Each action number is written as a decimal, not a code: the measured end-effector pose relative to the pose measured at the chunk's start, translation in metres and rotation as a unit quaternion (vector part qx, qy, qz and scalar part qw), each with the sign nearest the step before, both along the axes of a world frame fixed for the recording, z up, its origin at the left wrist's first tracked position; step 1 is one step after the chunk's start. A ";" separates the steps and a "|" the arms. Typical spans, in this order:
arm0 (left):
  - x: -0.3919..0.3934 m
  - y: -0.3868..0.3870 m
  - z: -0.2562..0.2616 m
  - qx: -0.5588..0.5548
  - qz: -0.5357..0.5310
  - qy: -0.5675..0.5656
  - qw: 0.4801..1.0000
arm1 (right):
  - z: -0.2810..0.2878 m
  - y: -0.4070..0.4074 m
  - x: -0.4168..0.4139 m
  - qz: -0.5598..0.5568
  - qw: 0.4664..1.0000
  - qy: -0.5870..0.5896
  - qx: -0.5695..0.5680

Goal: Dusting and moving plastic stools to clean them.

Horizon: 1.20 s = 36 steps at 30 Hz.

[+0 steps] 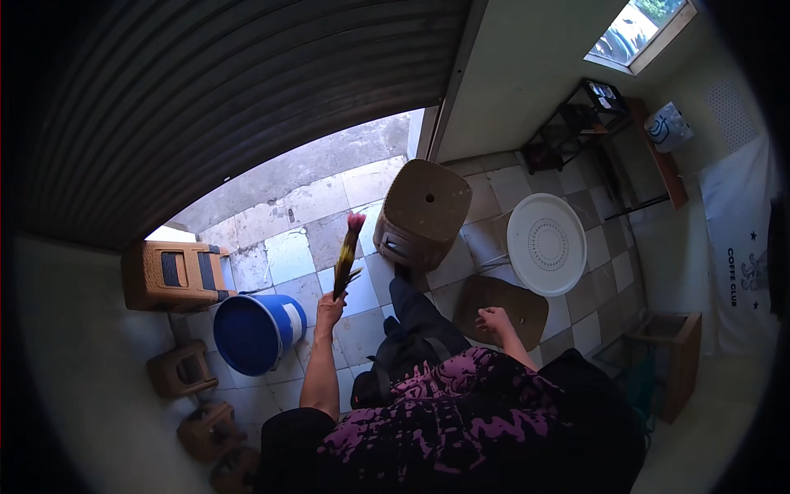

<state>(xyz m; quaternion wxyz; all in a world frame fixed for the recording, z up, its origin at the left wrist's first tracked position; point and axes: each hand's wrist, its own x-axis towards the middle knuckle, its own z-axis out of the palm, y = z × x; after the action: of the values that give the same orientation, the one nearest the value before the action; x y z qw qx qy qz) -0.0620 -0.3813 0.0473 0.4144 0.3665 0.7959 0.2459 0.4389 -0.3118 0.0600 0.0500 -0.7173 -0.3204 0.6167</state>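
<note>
My left hand (331, 309) is shut around the lower end of a slender bundle (345, 256) and holds it out in front. The bundle has a pinkish-red tip, a yellow middle and dark stalks; whether it is a duster or dried flowers I cannot tell. Beyond its tip, to the right, stands a tall tan plastic stool (435, 188) with a hole in its top. My right hand (495, 320) hovers above a brown stool seat (524, 327), fingers loosely curled, with nothing visible in it. A blue lidded bucket (244, 339) is left of my left forearm.
A roll-up metal shutter (278, 80) hangs partly raised over the doorway. At right stand a round white table (549, 204), a dark metal rack (577, 117) and a wooden box-like stand (682, 370). Several plastic stools (145, 278) line the left wall. The floor is tiled (296, 247).
</note>
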 end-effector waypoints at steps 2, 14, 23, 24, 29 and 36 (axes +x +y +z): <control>0.007 0.048 0.006 -0.037 -0.042 0.013 0.998 | -0.013 0.018 -0.006 -0.039 0.999 0.010 0.016; 0.014 0.235 -0.062 0.034 -0.086 -0.012 0.996 | -0.031 0.181 -0.078 -0.082 0.992 0.004 0.091; 0.030 0.338 -0.087 0.000 -0.037 -0.133 0.990 | -0.077 0.244 -0.086 -0.099 0.991 -0.055 0.074; 0.025 0.342 -0.092 0.025 -0.025 -0.139 0.990 | -0.079 0.249 -0.096 -0.098 0.990 -0.069 0.080; 0.021 0.362 -0.109 -0.024 -0.023 -0.179 0.983 | -0.076 0.264 -0.114 -0.118 0.990 -0.052 0.060; 0.031 0.382 -0.115 -0.077 -0.062 -0.189 0.977 | -0.073 0.269 -0.113 -0.145 0.988 0.033 0.052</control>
<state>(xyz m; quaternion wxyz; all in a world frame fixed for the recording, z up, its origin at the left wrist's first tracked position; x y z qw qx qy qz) -0.0305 0.0008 -0.0681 0.5987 0.3293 0.6953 0.2229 0.3262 -0.0433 -0.0125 0.1863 -0.7321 -0.2430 0.6086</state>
